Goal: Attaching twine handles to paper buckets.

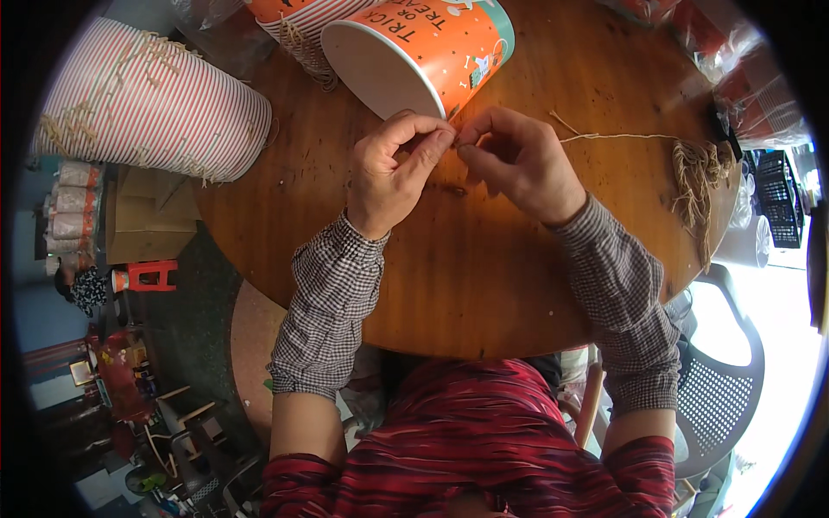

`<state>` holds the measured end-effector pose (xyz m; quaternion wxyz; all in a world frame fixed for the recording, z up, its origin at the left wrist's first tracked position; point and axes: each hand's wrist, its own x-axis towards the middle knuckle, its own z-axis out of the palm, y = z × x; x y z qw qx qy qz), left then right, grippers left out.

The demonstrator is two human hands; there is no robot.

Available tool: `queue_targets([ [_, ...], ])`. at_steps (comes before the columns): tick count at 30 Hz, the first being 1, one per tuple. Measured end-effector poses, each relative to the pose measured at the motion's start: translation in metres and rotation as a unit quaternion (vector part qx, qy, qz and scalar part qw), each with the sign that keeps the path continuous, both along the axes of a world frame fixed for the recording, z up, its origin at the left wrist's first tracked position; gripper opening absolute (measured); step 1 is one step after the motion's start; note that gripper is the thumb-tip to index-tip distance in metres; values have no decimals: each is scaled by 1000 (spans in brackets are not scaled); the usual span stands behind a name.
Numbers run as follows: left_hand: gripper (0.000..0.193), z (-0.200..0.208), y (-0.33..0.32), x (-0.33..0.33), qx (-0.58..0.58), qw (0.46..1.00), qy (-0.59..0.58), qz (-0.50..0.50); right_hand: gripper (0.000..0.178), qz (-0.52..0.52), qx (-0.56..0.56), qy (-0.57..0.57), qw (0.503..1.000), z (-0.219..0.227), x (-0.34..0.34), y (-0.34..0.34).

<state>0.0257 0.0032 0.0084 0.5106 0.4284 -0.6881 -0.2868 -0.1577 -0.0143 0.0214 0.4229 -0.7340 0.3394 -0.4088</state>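
My left hand (393, 164) and my right hand (518, 160) meet at the near rim of an orange paper bucket (466, 60), which lies on its side with its white mouth toward me. Thumb and forefinger of each hand are pinched together, the fingertips almost touching. Between them is a thin, dark bit of what looks like twine, mostly hidden by the fingers. Right of my right hand, a pale length of twine (617, 135) stretches across the wooden table (466, 285) to a loose bundle of twine (698, 173) near the edge.
At the left lies a long stack of nested buckets (164, 99) with twine handles hanging off it. Another nested stack (298, 34) sits behind the orange bucket. Bagged buckets (760, 95) stand at the far right. A grey chair (717, 380) is beside the table, a red stool (154, 275) on the floor.
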Motion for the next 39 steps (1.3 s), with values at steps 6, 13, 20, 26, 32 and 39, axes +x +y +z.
queue_targets([
  [6, 11, -3, -3, 0, -11, 1000, 27, -13, 14, 106, 368, -193, 903, -6, 0, -4],
  [13, 12, 1, -4, 1, 42, 998, 33, 11, 16, 83, 319, -142, 933, -9, 2, -8],
  [20, 8, -5, -6, 2, 45, 987, 156, -14, 17, 97, 348, -129, 923, -13, 2, -8],
  [26, 7, -1, -4, 13, 18, 999, -42, 7, 17, 104, 363, -125, 917, -15, 1, -8],
  [32, 6, -7, -2, 14, 66, 993, -99, -9, 18, 109, 362, -100, 920, -17, 2, -10],
  [39, 14, -11, -4, 20, 137, 983, -114, -43, 16, 109, 350, -37, 930, -15, -7, -16],
])
